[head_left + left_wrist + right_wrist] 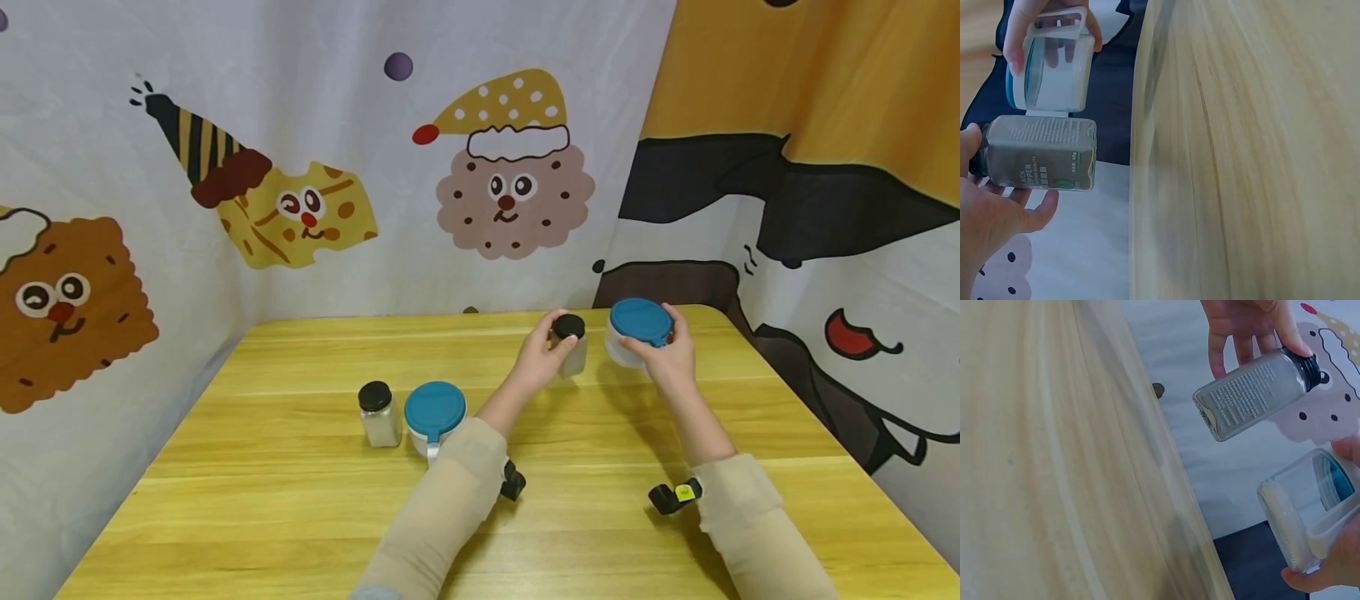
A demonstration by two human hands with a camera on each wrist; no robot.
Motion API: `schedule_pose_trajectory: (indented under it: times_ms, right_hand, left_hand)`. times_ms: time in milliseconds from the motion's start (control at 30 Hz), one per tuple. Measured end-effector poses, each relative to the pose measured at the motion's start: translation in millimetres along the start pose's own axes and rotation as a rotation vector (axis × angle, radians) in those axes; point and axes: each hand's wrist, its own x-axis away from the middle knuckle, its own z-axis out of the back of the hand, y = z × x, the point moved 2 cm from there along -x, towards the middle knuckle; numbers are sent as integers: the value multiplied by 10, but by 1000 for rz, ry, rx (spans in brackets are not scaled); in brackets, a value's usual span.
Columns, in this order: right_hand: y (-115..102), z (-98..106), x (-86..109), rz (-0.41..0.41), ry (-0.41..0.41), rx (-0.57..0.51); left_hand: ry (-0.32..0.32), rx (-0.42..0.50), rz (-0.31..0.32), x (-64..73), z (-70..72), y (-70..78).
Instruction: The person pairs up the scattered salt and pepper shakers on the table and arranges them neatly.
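My left hand grips a pepper jar near its black lid. In the left wrist view the jar is clear and square-sided, and its partly visible label reads "PEPPER". Beside it, my right hand holds a clear seasoning pot with a blue lid. The right wrist view shows the pot's white handle against that hand, with pale contents at the bottom. Both containers are raised above the table, close together but apart in the head view.
On the wooden table, left of my left forearm, stand another black-lidded jar and another blue-lidded pot. My left sleeve partly hides that pot. A patterned curtain hangs behind the table's far edge.
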Motion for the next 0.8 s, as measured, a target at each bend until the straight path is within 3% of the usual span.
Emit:
schedule_pose_trajectory:
  times_ms: [367, 800]
  right_hand:
    - [-78, 34, 168, -13, 1, -8]
    - [-132, 57, 314, 8, 3, -45]
  left_hand:
    - [-26, -7, 6, 60, 55, 35]
    - [-61, 54, -4, 157, 70, 51]
